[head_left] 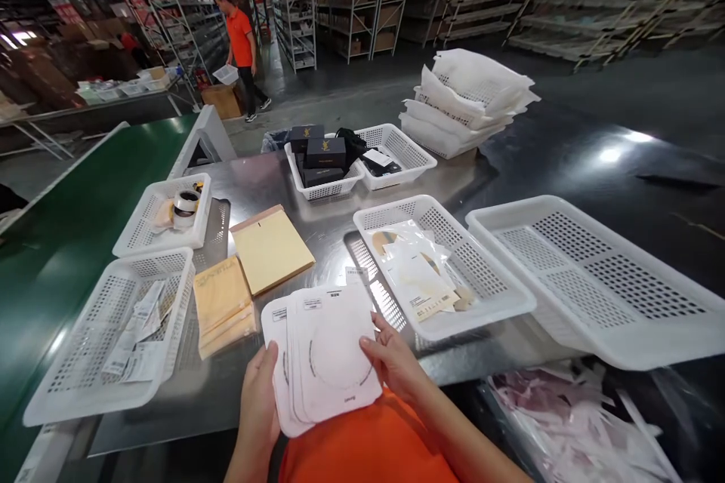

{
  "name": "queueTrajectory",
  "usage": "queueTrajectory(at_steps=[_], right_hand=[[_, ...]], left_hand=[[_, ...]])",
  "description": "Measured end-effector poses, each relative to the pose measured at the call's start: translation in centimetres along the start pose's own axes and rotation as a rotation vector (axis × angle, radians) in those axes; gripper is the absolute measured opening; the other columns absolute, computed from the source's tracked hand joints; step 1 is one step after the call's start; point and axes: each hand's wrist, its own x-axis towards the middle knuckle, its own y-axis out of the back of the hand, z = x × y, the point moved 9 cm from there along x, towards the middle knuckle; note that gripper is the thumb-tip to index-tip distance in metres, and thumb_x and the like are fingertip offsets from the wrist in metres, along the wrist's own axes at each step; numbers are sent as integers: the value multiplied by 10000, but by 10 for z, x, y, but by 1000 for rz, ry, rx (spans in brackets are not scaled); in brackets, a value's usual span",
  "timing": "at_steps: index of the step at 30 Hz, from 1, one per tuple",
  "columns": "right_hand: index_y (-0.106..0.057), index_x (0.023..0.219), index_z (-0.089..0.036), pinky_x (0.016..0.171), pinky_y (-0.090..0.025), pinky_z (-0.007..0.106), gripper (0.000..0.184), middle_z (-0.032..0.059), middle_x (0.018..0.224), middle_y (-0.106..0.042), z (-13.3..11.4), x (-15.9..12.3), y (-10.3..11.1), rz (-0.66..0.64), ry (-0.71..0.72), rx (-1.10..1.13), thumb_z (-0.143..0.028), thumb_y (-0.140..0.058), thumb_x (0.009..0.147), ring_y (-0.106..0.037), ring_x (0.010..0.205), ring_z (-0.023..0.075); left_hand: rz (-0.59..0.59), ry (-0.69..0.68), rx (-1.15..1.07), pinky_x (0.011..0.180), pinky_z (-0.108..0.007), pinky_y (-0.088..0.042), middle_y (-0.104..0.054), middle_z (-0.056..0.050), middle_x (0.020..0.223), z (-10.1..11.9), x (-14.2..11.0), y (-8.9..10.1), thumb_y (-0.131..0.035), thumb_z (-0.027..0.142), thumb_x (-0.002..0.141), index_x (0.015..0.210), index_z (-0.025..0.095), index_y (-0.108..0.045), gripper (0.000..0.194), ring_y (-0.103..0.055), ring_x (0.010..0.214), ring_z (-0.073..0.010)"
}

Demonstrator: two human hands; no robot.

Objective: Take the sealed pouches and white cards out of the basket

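Observation:
A small fan of white flat packets (340, 355) with rounded corners, printed rings and barcode labels is held low in front of my orange shirt. My left hand (260, 389) grips their left edge, thumb on top. At the right edge, my right hand (393, 351) pinches them between thumb and fingers. Just beyond lie a stack of yellow padded envelopes (225, 302) and a cream pad of sheets (273, 249). To the right of the packets stands a white basket (487, 287) holding clear bags and printed cards (419, 279).
White baskets on the left hold slips (139, 324) and tape rolls (186, 204). Black boxes (325, 153) fill a basket at the back, near stacked lined baskets (464, 102). A large basket (600, 279) stands right. A green conveyor (107, 204) runs left; a person (241, 45) walks beyond.

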Motion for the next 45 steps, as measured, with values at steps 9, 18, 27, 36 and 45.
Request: queueTrajectory(at_steps=[9, 18, 27, 36, 45], right_hand=[[-567, 1080, -249, 872, -560, 405, 655, 55, 983, -727, 0, 1, 18, 118, 21, 5, -344, -899, 524, -693, 953, 270], [-509, 1086, -232, 693, -568, 348, 665, 26, 856, -735, -3, -1, 17, 134, 11, -22, -368, -888, 556, -703, 726, 224], [-634, 1029, -220, 773, -550, 353, 569, 64, 1009, -722, -9, 3, 16, 160, 99, -100, -374, -887, 542, -675, 904, 256], [-619, 960, -235, 781, -563, 388, 524, 46, 904, -728, -12, -3, 29, 219, 90, -68, -378, -886, 532, -686, 876, 269], [-589, 940, -226, 804, -551, 380, 519, 37, 892, -718, -12, -6, 31, 223, 73, -61, -368, -881, 535, -686, 888, 261]], left_hand=[[-162, -19, 55, 815, -409, -581, -772, -106, 837, 4, 0, -11, -873, 370, 586, 913, 130, -738, 427, -715, 927, -311], [-186, 9, 70, 858, -425, -568, -765, -134, 958, -3, 5, -13, -870, 342, 605, 1038, 122, -694, 517, -711, 955, -310], [-91, -33, 93, 825, -434, -587, -768, -132, 947, 2, 8, 3, -896, 321, 553, 1080, 117, -674, 607, -721, 909, -316], [-114, -73, 188, 791, -420, -597, -761, -147, 975, 7, 10, 2, -886, 302, 576, 1151, 102, -644, 655, -720, 907, -320], [-74, -124, 229, 740, -379, -601, -763, -126, 981, 14, 15, 13, -897, 282, 551, 1202, 117, -610, 730, -726, 872, -299]])
